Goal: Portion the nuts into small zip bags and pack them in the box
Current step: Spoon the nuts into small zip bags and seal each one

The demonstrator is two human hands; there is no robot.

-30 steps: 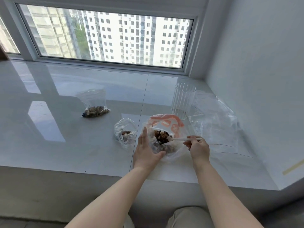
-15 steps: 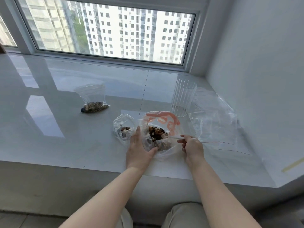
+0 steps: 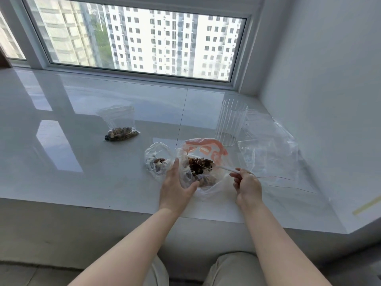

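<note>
Left hand (image 3: pixel 176 187) cupped round the near-left side of the big clear bag (image 3: pixel 203 162) w/ orange print, thumb hooked on its front, holding the mouth open. Nuts (image 3: pixel 199 165) piled dark inside. Right hand (image 3: pixel 246 185) pinches a white spoon (image 3: pixel 223 168) by the handle, fingers curled on it, bowl end in among the nuts.

Around them: a small zip bag (image 3: pixel 157 162) just left of the big one, touching the left hand's fingers, a few nuts in it, mouth looks open. Further left and back, well apart, a 2nd small zip bag (image 3: pixel 120 129) lying w/ a layer of nuts at its near end. Behind-right of the big bag, a clear ribbed cup (image 3: pixel 232 124), upright. Right of that, flat clear bags (image 3: pixel 270 157) spread out, red zip lines showing near the right hand. Can't pick out a box here.

Surface: glossy white sill (image 3: pixel 82 162), tile seam running front to back, window glare on it. Window (image 3: pixel 140 40) behind, tower blocks outside. White wall (image 3: pixel 329 89) at right, strip of yellowish tape (image 3: pixel 367 207) low on it. Person's knees (image 3: pixel 231 267) at bottom edge.
</note>
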